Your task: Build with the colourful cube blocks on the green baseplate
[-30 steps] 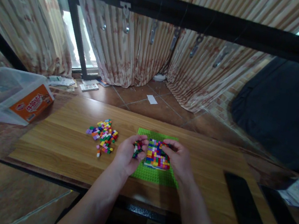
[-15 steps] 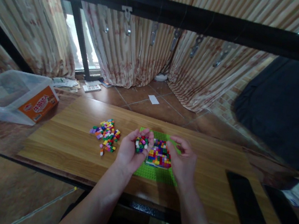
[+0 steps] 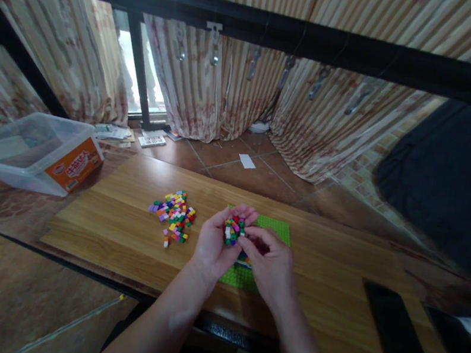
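My left hand (image 3: 211,243) is cupped, palm up, around a small heap of coloured toy bricks (image 3: 234,229). Thumb and fingertips of my right hand (image 3: 270,260) are pinched together at the right edge of that heap; whether a brick is between them is too small to tell. Beneath both hands lies a green studded baseplate (image 3: 279,227). The multicoloured brick build on it is mostly hidden by my hands. To the left, a loose pile of bricks (image 3: 175,213) rests on the wooden table (image 3: 119,223).
A clear plastic bin (image 3: 35,131) with an orange label stands beyond the table's left end. On the right side of the table lies a black phone-like slab (image 3: 400,340), with another dark flat object (image 3: 455,346) farther right. A black rail (image 3: 261,21) crosses above.
My right hand has moved left from over the brick build to the heap in my left palm, covering most of the build. The whole view has shifted slightly.
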The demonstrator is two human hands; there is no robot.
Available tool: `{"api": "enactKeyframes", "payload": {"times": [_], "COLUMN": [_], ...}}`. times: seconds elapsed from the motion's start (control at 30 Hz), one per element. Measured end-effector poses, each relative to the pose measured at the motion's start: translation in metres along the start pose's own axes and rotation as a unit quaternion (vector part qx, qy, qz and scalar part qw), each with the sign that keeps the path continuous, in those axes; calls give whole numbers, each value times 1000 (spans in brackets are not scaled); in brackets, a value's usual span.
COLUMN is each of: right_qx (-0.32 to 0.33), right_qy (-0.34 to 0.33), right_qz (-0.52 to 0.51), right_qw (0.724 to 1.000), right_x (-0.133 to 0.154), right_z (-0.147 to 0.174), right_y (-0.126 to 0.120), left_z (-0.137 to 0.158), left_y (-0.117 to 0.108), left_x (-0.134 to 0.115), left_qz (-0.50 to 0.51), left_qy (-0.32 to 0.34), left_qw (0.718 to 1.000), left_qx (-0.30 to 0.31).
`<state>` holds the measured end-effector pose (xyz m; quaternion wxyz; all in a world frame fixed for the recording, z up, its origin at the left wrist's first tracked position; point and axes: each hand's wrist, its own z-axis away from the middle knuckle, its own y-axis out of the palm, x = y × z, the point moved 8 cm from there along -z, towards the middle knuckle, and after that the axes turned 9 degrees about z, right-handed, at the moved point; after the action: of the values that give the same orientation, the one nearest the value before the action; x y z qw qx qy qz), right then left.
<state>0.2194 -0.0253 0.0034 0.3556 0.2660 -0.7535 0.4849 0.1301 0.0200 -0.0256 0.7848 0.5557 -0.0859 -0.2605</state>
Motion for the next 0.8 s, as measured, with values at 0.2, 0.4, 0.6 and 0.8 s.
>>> {"api": "enactKeyframes", "payload": {"times": [0.2,0.4,0.6,0.8], "right_qx": [-9,-1,-5,-41], "right_qy": [-1,-1,-9,-24], "right_qz": [18,37,32,62], "right_qw": [1000,999,999,997], "right_x": [0,5,9,11], "right_z": [0,0,-3,-6], "right_y": [-3,-2,-9,-24], "left_z": [-2,0,-1,4], "left_y": [-1,0,-4,-19], "left_x": [-2,-1,-4,-11], "left_qz": [5,-5,-18,-188], "left_qy": [12,16,19,39], "left_qw": [1000,1000,999,979], "left_qx": [0,-1,-25,-69]}}
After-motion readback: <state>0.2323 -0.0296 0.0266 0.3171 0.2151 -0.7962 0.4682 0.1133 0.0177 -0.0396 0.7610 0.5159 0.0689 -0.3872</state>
